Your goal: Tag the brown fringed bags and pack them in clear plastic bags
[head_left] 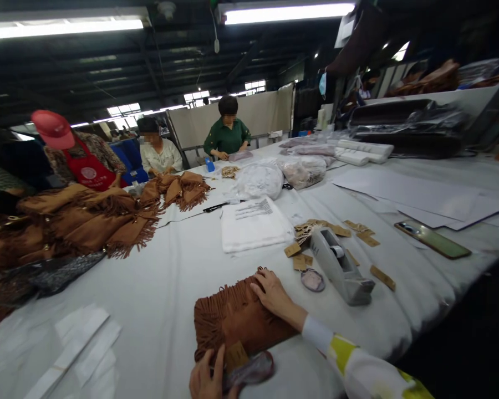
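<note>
A brown fringed suede bag [253,327] lies flat on the white-covered table in front of me. My right hand [272,293] rests on its upper right part, fingers stretched out over the fringed edge. At the lower left corner is my left hand [210,377], its fingers bent and its thumb against a plastic-wrapped reddish-brown strap [253,370]. Part of that hand is cut off by the frame's bottom edge. A tan card tag [235,356] sits between the strap and the bag.
Right of the bag stand a grey tape dispenser [341,269], tan tags [368,238] and a phone [432,239]. Beyond lies a stack of white bags [255,224]. Brown fringed bags [83,216] are heaped at left, near white paper strips [72,354]. Several people work across the table.
</note>
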Demonstrator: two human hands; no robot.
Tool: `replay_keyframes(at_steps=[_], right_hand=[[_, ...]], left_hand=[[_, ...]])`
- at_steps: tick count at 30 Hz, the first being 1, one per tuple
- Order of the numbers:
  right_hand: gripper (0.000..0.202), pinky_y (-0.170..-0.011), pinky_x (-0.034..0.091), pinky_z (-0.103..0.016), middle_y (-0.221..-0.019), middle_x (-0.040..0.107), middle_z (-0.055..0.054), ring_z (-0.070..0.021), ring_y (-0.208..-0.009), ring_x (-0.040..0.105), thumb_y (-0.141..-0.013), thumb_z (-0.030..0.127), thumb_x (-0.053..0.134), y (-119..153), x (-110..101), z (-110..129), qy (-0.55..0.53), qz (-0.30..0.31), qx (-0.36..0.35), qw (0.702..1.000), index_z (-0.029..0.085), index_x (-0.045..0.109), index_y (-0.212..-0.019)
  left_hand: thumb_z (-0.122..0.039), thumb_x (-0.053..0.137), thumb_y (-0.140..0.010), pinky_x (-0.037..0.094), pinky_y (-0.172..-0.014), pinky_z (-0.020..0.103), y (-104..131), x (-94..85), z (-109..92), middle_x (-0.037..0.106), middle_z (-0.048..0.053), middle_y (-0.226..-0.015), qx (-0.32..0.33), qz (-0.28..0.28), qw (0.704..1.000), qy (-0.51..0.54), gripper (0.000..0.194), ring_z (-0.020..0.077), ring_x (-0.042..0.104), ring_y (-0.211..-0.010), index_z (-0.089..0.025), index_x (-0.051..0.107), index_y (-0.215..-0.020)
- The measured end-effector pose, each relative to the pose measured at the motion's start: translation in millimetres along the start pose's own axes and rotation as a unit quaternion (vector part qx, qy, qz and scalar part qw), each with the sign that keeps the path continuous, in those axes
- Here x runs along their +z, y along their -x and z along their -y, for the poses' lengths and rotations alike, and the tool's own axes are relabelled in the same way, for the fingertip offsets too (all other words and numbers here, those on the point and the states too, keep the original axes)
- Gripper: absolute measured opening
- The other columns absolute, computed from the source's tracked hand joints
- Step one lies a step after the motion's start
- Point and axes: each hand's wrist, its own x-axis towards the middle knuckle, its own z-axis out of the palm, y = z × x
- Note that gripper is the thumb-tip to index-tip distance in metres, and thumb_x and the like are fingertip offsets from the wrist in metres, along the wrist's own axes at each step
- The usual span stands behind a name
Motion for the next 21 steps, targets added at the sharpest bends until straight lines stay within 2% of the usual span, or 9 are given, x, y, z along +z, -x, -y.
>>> replay_keyframes(at_steps=[4, 6, 8, 11, 15, 18, 21], right_hand=[[0.016, -0.092, 0.047, -0.044, -0.109, 0.059, -0.011, -0.0250, -0.101, 0.055, -0.090, 0.018, 0.051, 32, 12, 19, 0.015, 0.015, -0.040, 0.999, 0.017, 0.060, -0.103], [0.019, -0.092, 0.047, -0.044, -0.111, 0.059, -0.012, -0.0258, -0.103, 0.055, -0.089, 0.016, 0.051, 45, 11, 26, 0.040, 0.017, -0.054, 0.998, 0.016, 0.058, -0.107], [0.023, -0.094, 0.045, -0.044, -0.113, 0.059, -0.013, -0.0264, -0.105, 0.054, -0.089, 0.015, 0.051, 53, 9, 31, 0.064, 0.022, -0.064, 0.996, 0.015, 0.057, -0.111], [0.026, -0.096, 0.042, -0.044, -0.113, 0.060, -0.014, -0.0262, -0.105, 0.054, -0.088, 0.012, 0.050, 62, 6, 35, 0.088, 0.031, -0.086, 0.992, 0.013, 0.057, -0.113], [0.021, -0.097, 0.038, -0.041, -0.109, 0.062, -0.011, -0.0235, -0.107, 0.053, -0.089, 0.010, 0.048, 73, 1, 36, 0.080, 0.031, -0.122, 0.989, 0.015, 0.059, -0.106], [0.014, -0.094, 0.037, -0.038, -0.100, 0.064, -0.006, -0.0193, -0.099, 0.055, -0.092, 0.014, 0.047, 77, -9, 29, 0.049, 0.049, -0.147, 0.987, 0.019, 0.060, -0.096], [0.018, -0.083, 0.039, -0.033, -0.088, 0.064, -0.004, -0.0168, -0.086, 0.055, -0.095, 0.015, 0.044, 73, -28, 9, 0.035, 0.026, -0.112, 0.993, 0.020, 0.060, -0.090]], left_hand=[[-0.031, 0.066, -0.073, 0.031, -0.106, 0.054, -6, -11.6, -14, 0.057, 0.013, -0.125, 0.019, -0.030, 0.999, 0.003, 0.054, 0.0322, 0.051, -0.114, -0.025, 0.058, -0.126], [-0.028, 0.061, -0.079, 0.021, -0.111, 0.057, -13, -18.3, -26, 0.056, 0.012, -0.131, 0.048, -0.038, 0.998, 0.000, 0.058, 0.0307, 0.048, -0.120, -0.026, 0.049, -0.135], [-0.028, 0.059, -0.081, 0.017, -0.113, 0.058, -18, -23.0, -37, 0.052, 0.014, -0.137, 0.073, -0.031, 0.997, -0.009, 0.066, 0.0309, 0.043, -0.127, -0.024, 0.037, -0.143], [-0.030, 0.058, -0.082, 0.020, -0.112, 0.058, -20, -23.8, -46, 0.046, 0.016, -0.143, 0.079, -0.023, 0.996, -0.031, 0.076, 0.0323, 0.039, -0.131, -0.023, 0.022, -0.149], [-0.031, 0.057, -0.081, 0.029, -0.107, 0.057, -13, -12.1, -39, 0.044, 0.018, -0.143, 0.105, -0.046, 0.993, -0.031, 0.081, 0.0344, 0.044, -0.126, -0.023, 0.016, -0.150], [-0.036, 0.057, -0.080, 0.039, -0.099, 0.054, -11, 2.2, -27, 0.048, 0.019, -0.139, 0.134, -0.068, 0.989, -0.002, 0.080, 0.0353, 0.048, -0.121, -0.023, 0.019, -0.149], [-0.039, 0.057, -0.079, 0.044, -0.093, 0.053, -12, 11.6, -19, 0.052, 0.020, -0.134, 0.131, -0.091, 0.987, 0.018, 0.068, 0.0362, 0.052, -0.116, -0.021, 0.038, -0.142]])
